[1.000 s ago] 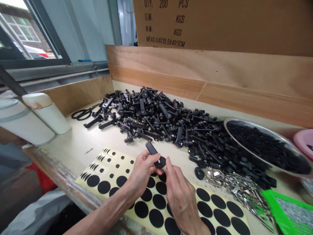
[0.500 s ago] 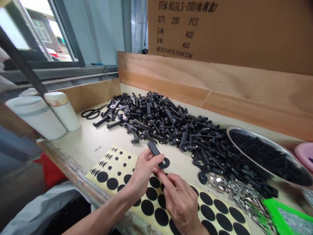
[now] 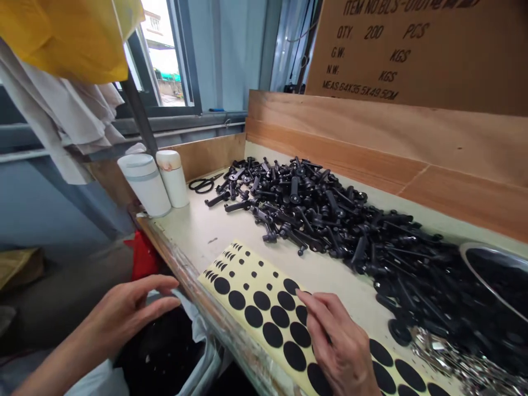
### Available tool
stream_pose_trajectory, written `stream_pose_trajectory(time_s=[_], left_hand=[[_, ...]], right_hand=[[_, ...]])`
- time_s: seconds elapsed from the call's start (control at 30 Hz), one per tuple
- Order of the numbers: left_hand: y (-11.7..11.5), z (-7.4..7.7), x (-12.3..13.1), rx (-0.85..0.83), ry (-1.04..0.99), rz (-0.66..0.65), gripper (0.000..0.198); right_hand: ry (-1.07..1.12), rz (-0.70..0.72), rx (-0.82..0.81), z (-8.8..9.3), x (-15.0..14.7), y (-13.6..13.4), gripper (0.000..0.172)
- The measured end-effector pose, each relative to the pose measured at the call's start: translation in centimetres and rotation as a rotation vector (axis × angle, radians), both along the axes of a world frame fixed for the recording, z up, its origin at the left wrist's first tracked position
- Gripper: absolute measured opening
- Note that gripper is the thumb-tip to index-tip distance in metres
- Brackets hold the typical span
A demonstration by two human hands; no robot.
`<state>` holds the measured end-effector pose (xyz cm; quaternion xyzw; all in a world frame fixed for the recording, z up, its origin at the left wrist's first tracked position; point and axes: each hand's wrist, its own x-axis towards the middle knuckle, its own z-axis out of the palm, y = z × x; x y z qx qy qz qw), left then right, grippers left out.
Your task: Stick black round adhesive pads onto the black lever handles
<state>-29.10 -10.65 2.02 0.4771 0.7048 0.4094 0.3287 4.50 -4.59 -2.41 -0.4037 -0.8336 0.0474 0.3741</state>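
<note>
while left hand (image 3: 127,309) hangs open, empty, off window-side bench (image 3: 193,231), right hand (image 3: 340,344) half-curled on sticker sheet (image 3: 270,273).

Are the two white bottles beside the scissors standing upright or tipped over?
Upright: both white bottles stand on their bases at the table corner, caps on top.

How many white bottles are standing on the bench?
2. A larger white bottle stands at the bench's left end; a smaller bottle stands close on its right, near the scissors. No others show.
</note>
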Motion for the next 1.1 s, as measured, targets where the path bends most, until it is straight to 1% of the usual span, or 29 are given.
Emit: stream_pose_trajectory(time_s=[0.03,0.07,0.13,0.17,0.23,0.27,0.33,0.47,0.57,0.67,0.8,0.87,0.93,0.97,1.03,1.1], left_hand=[[0.4,-0.4,0.0,0.033,0.090,-0.049,0.022],[1.0,-0.9,0.6,0.056,0.182,-0.138,0.020],[2.8,-2.0,2.6,0.128,0.328,-0.316,0.015],[3.7,-2.5,3.6,0.178,0.408,-0.374,0.014],[5.1,-3.6,5.3,0.274,0.559,-0.429,0.014],[5.4,-4.0,5.7,0.311,0.609,-0.443,0.016],[5.3,-4.5,5.7,0.369,0.656,-0.486,0.019],[3.1,-4.8,5.0,0.425,0.724,-0.617,0.017],[1.7,-5.3,5.4,0.405,0.775,-0.630,0.026],[1.4,-6.1,5.7,0.414,0.799,-0.593,0.032],[1.5,-6.9,5.6,0.449,0.806,-0.569,0.033],[1.5,-7.1,5.5,0.462,0.807,-0.565,0.035],[1.5,-7.3,5.4,0.463,0.805,-0.570,0.035],[1.4,-7.4,5.4,0.464,0.803,-0.570,0.035],[1.3,-7.6,5.4,0.463,0.804,-0.573,0.035],[1.3,-7.7,5.4,0.466,0.808,-0.579,0.036]], right_hand=[[0.000,-0.008,-0.042,0.0,-0.5,0.4,0.035],[-0.008,-0.011,-0.081,0.0,-1.0,0.8,0.032],[-0.048,0.007,-0.143,0.0,-2.5,1.3,0.027],[-0.074,0.022,-0.167,0.0,-3.3,1.4,0.026],[-0.116,0.050,-0.197,-0.1,-4.9,1.5,0.023],[-0.129,0.058,-0.203,-0.2,-5.6,1.4,0.022],[-0.148,0.071,-0.205,-0.6,-6.8,1.1,0.019],[-0.188,0.049,-0.191,-1.7,-8.6,0.4,0.013],[-0.204,0.003,-0.179,-2.6,-9.0,-0.3,0.012],[-0.195,-0.015,-0.213,-2.8,-9.1,-0.8,0.012],[-0.101,-0.083,-0.330,-2.5,-9.6,-1.0,0.011],[-0.058,-0.098,-0.398,-2.4,-9.9,-0.9,0.011],[-0.011,-0.105,-0.430,-2.4,-10.1,-0.9,0.008],[0.016,-0.116,-0.429,-2.6,-10.1,-0.9,0.006],[0.051,-0.130,-0.404,-2.8,-10.0,-0.9,0.008],[0.042,-0.126,-0.372,-3.0,-9.9,-1.0,0.010]])
